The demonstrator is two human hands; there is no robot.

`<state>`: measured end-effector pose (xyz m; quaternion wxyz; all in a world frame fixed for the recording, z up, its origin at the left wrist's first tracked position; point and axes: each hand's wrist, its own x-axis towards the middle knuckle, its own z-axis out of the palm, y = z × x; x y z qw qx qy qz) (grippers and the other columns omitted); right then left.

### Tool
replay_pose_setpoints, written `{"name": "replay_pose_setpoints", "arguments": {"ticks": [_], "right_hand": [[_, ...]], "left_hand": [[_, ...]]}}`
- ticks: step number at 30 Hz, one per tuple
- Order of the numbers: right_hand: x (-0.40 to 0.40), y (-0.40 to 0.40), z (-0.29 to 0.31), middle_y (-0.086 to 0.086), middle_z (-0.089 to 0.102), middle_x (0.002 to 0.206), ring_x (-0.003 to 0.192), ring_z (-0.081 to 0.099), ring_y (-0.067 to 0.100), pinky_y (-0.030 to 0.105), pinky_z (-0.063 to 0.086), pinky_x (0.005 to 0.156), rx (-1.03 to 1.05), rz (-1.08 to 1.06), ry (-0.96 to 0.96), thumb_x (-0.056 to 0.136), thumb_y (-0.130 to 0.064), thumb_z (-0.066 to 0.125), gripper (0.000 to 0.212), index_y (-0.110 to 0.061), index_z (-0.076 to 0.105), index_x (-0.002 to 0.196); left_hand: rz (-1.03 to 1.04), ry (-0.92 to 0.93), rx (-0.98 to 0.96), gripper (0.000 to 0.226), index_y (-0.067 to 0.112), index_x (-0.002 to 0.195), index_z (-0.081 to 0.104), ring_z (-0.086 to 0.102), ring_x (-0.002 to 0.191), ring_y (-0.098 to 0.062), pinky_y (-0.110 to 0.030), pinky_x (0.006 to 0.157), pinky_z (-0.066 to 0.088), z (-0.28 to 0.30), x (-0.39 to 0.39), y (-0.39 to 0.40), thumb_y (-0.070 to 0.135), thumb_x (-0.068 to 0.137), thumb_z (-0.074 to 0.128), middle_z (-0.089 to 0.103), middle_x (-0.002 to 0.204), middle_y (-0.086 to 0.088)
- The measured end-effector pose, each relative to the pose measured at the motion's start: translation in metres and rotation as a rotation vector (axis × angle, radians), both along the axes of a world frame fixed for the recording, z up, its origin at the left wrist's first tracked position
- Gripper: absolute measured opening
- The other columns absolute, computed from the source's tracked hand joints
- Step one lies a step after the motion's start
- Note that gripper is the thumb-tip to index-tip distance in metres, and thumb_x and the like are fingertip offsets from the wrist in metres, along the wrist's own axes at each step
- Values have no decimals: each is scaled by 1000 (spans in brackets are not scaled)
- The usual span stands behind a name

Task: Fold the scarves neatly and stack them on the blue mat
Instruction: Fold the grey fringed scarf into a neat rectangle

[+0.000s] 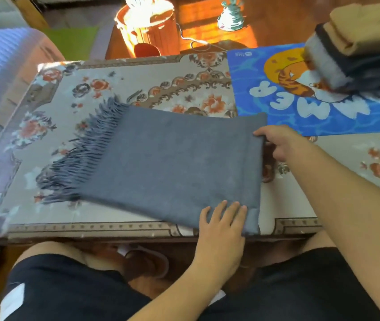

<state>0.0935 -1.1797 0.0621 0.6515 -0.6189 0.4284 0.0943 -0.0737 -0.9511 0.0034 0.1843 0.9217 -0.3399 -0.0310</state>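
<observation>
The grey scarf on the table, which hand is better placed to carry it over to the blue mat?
Right hand: it already grips the grey scarf's folded edge, right beside the blue mat. Left hand rests flat on the near corner, farther away.

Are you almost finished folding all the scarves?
Partly. A stack of folded scarves already sits on the blue mat. Right now the grey scarf lies half-folded on the table, left hand resting on its near edge, right hand gripping its far corner. It needs more folding, then goes on the stack. No other unfolded scarves show.
</observation>
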Motion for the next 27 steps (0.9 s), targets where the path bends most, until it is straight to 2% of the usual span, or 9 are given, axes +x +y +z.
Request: {"name": "replay_pose_setpoints", "arguments": {"ticks": [3,6,9,11,16,18,21,24,27], "right_hand": [[15,11,30,3,49,69,49,45,12,21,45,47,91,13,-90,92,-9,56,8,-15,54,87],[50,53,63,2,46,64,48,46,11,18,49,50,131,6,-217,97,-6,50,20,-12,48,77],[102,117,87,-1,50,48,38,49,6,16,52,48,131,98,-249,96,-6,48,24,-12,49,73],[142,165,93,0,51,43,36,52,6,18,51,43,113,167,-247,94,-5,50,21,-10,52,74],[206,275,45,6,50,64,45,56,15,24,51,45,-14,392,-218,96,-12,58,6,-12,55,91],[210,292,5,10,56,78,58,59,20,26,48,53,-336,607,-121,95,-20,57,5,-15,58,95],[203,279,-36,15,58,127,118,53,34,40,45,96,-1035,675,-156,97,-31,53,30,-13,62,119],[195,254,-42,17,45,145,133,37,41,48,34,108,-1174,716,-142,101,-40,44,46,-16,47,141],[203,233,-45,18,50,142,129,44,42,49,37,104,-1215,786,-104,102,-40,43,47,-11,48,138]], "left_hand": [[271,376,-561,26,23,114,63,57,110,-10,-27,99,46,39,19,18,16,95,48,62,117,6],[620,498,-859,12,26,94,65,62,87,-3,-24,76,49,83,46,58,22,103,57,66,91,10],[845,519,-1122,12,22,99,73,69,91,-2,-20,74,54,107,78,113,23,101,60,76,92,11],[970,552,-1245,12,21,101,73,72,96,-9,-28,80,58,110,100,149,23,100,61,77,96,8],[1248,680,-1067,4,30,95,66,69,98,-31,-57,88,58,60,152,225,27,93,67,70,102,-9],[1329,793,-981,8,23,103,63,67,98,-28,-55,86,59,40,162,241,21,95,64,67,109,-9],[1334,823,-992,4,14,101,62,68,94,-25,-45,74,63,26,166,247,14,98,60,65,105,-10],[1378,769,-1046,7,15,88,57,65,88,-22,-42,71,62,21,163,248,13,95,58,61,92,-6],[1395,662,-1034,11,21,78,52,59,74,-22,-45,68,54,22,158,248,22,87,59,55,75,-2]]}}
